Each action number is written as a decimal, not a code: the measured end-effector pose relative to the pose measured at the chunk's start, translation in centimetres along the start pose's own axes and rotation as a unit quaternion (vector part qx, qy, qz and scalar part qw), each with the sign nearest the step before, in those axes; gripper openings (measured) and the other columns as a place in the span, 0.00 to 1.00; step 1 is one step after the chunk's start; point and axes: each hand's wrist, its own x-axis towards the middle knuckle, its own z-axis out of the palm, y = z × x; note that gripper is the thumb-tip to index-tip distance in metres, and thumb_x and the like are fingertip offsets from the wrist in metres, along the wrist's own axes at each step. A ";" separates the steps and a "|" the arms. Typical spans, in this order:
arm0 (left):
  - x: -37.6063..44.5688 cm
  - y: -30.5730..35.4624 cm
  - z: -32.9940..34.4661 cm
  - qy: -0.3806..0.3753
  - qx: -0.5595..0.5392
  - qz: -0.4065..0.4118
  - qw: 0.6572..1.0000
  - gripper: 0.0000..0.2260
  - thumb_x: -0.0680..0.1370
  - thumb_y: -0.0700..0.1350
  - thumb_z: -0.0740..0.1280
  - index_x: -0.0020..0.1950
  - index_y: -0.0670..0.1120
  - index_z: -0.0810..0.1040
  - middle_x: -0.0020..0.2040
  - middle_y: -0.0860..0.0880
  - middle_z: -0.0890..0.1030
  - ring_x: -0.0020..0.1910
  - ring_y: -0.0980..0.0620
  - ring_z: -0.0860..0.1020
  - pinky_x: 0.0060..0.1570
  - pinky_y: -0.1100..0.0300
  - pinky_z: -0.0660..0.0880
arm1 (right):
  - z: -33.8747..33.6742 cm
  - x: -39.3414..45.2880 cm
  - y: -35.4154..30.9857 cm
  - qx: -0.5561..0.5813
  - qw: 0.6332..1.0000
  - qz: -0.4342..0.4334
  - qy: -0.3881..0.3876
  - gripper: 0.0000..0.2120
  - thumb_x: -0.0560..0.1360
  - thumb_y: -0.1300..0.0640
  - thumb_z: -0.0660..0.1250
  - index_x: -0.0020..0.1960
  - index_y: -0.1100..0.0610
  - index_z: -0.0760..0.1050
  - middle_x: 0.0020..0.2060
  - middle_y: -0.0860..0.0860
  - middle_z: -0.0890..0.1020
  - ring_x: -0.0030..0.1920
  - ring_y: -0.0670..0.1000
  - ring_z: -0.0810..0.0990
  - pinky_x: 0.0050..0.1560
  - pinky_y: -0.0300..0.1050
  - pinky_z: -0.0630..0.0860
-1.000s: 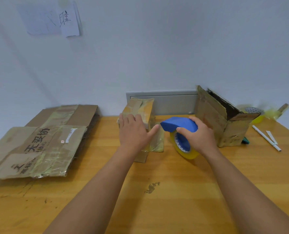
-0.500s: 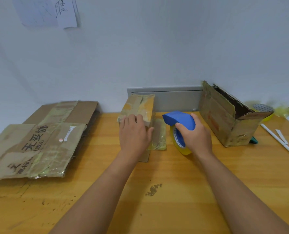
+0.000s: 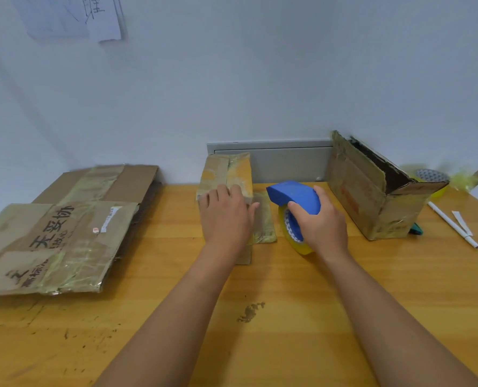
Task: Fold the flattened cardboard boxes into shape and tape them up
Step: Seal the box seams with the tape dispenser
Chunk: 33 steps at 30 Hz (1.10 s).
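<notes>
Small box (image 3: 226, 174): unmoved, long axis toward wall, left hand (image 3: 226, 219) still flat on top; right hand (image 3: 320, 224) grips tape dispenser (image 3: 295, 195), now nearer.

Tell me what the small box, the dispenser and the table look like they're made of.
Small box: brown cardboard, glossy in patches, likely old clear tape. Dispenser: matte blue shell, probably plastic, over a yellowish tape roll. Table: honey-coloured wood or wood-look laminate with visible grain, scuffed and stained.
</notes>
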 end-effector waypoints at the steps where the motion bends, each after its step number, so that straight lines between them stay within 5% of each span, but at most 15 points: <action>1: 0.0 -0.3 0.1 -0.003 -0.001 0.010 1.000 0.22 0.80 0.64 0.59 0.58 0.46 0.75 0.53 0.47 0.78 0.54 0.45 0.76 0.59 0.51 0.65 | 0.0 0.0 0.1 0.001 1.000 -0.002 0.000 0.33 0.72 0.35 0.66 0.73 0.46 0.67 0.48 0.47 0.75 0.47 0.53 0.75 0.41 0.47 0.69; 9: 1.0 -2.6 -0.3 0.003 -0.021 0.069 0.997 0.15 0.80 0.60 0.63 0.55 0.50 0.78 0.51 0.50 0.80 0.51 0.48 0.78 0.57 0.53 0.55 | 0.0 -0.1 0.3 0.001 1.000 -0.006 0.005 0.33 0.74 0.36 0.67 0.74 0.47 0.66 0.50 0.46 0.74 0.48 0.52 0.74 0.42 0.46 0.69; 25: 0.8 -2.6 0.0 0.034 -0.053 0.064 0.996 0.15 0.81 0.58 0.62 0.51 0.49 0.81 0.48 0.49 0.80 0.48 0.47 0.77 0.56 0.53 0.58 | -0.2 -0.2 0.3 -0.003 1.000 -0.009 0.002 0.33 0.75 0.35 0.67 0.75 0.47 0.65 0.52 0.45 0.73 0.52 0.53 0.74 0.47 0.50 0.76; 33: 0.5 -2.9 0.3 0.032 -0.057 0.081 0.995 0.15 0.76 0.58 0.70 0.52 0.48 0.80 0.48 0.48 0.80 0.47 0.46 0.78 0.56 0.53 0.59 | -0.3 -0.4 0.2 0.003 1.000 -0.007 0.000 0.33 0.75 0.36 0.67 0.75 0.47 0.65 0.52 0.46 0.74 0.51 0.54 0.75 0.49 0.53 0.78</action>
